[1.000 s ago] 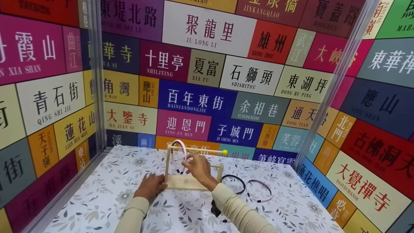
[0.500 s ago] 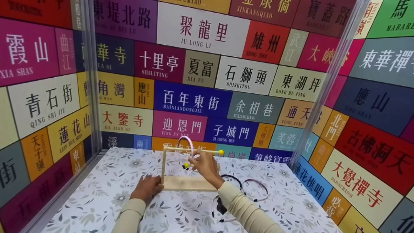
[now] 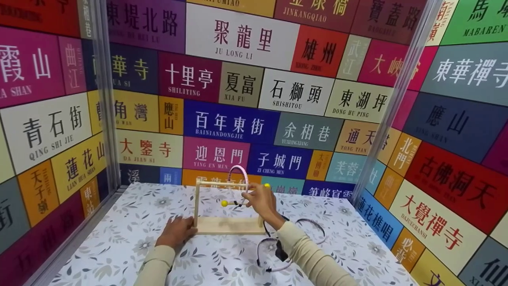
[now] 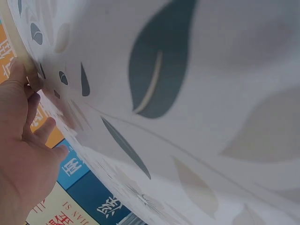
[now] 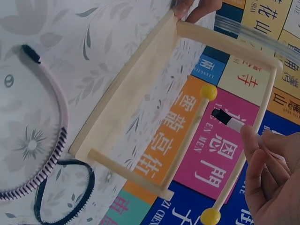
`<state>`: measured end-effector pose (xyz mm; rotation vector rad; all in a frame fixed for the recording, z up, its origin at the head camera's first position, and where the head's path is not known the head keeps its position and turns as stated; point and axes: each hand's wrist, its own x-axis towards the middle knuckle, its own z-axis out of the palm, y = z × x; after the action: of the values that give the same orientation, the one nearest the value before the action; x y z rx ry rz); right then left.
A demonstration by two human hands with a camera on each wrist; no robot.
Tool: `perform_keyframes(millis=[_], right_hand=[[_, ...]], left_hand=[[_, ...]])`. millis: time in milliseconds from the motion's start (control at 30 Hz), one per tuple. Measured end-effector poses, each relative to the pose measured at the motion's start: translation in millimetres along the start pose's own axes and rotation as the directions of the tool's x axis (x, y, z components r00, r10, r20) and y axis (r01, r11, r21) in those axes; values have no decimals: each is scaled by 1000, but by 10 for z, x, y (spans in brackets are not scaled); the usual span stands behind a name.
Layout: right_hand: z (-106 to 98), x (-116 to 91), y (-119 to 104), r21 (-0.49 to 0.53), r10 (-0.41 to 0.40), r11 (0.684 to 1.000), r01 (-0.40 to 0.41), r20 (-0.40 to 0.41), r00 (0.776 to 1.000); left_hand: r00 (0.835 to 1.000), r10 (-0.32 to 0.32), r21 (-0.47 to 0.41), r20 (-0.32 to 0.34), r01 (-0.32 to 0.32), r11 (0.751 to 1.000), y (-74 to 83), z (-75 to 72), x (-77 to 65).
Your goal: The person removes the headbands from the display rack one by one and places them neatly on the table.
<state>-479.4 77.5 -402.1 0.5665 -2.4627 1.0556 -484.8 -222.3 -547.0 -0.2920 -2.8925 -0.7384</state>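
A light wooden rack (image 3: 230, 225) has a flat base, two posts of different heights and two yellow-tipped rods. My left hand (image 3: 176, 230) holds the base's left end beside the taller post; in the left wrist view its fingertips (image 4: 32, 84) meet the wood. My right hand (image 3: 262, 200) pinches a pink headband (image 3: 237, 168) near one end. The headband stands upright, its arch rising over the upper rod (image 5: 243, 164). In the right wrist view, its black tip (image 5: 220, 115) is near the lower rod's yellow ball (image 5: 208, 92).
A pinkish headband (image 3: 258, 251) with dark teeth lies on the floral tablecloth (image 3: 119, 246) near my right forearm. A black headband (image 5: 86, 187) lies by the rack's right end, and another headband (image 3: 317, 225) farther right. Sign-covered walls (image 3: 234, 119) enclose the table.
My right hand has moved the pink headband rightward along the upper rod, and the lower rod's yellow ball now shows left of it. My left hand stays at the base.
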Motion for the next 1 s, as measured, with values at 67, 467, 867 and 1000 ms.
perform_keyframes(millis=[67,467,867,1000], right_hand=[[-39,-6,33,-6,-2,1000,2,-8,1000],[-255,-32,275,-41,-6,999,3,-57,998],[-450,-60,431,-35,23,999,-26,-79,997],[-499,-78,456,-73,14,997,-21,-91,996]], left_hand=[[1000,-4,8,9,4,1000,-1,-10,5],[995,-66,-6,70,67,998,-27,11,60],[997,-49,-23,59,51,998,-18,8,53],[996,-63,-26,62,64,998,-10,0,66]])
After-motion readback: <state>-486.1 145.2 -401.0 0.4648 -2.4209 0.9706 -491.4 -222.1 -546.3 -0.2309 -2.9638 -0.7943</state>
